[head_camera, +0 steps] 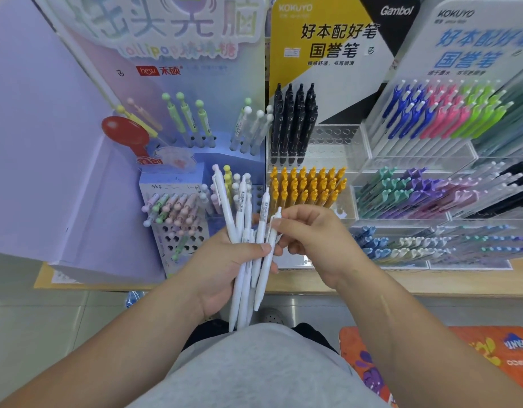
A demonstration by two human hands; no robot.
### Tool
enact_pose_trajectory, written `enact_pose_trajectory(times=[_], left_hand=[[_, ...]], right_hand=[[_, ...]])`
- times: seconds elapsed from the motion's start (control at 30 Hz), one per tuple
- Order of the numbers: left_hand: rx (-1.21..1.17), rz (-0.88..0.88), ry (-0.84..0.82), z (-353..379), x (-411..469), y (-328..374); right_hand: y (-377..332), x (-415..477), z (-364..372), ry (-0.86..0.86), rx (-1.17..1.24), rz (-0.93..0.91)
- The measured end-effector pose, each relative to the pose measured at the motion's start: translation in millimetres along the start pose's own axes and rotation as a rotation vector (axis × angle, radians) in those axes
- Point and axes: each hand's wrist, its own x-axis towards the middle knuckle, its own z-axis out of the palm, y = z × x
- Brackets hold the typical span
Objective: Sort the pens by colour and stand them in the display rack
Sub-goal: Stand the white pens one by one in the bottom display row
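Left hand point(222, 269) gripping white pens point(245, 260).
Right hand point(310, 240) fingers point(283, 223) pinching one pen's point(267, 260) top; yellow pens point(307, 187) standing in rack point(351, 151) beyond.

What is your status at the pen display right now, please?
Left hand shut on bunch of white pens. Right hand pinching top of one white pen in the bunch. Empty holes in clear rack beside black pens; nothing blocking.
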Motion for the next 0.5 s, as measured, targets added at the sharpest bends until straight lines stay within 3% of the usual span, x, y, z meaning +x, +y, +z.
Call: enact_pose_trajectory(times=[0.37,0.5], left_hand=[[-0.048,0.006,0.073,1,8,-2],[-0.006,0.008,0.089,-7,8,0]], right_hand=[[-5,-4,-11,0.054,0.098,-0.048],[-13,-5,-33,0.171,0.199,-0.105]])
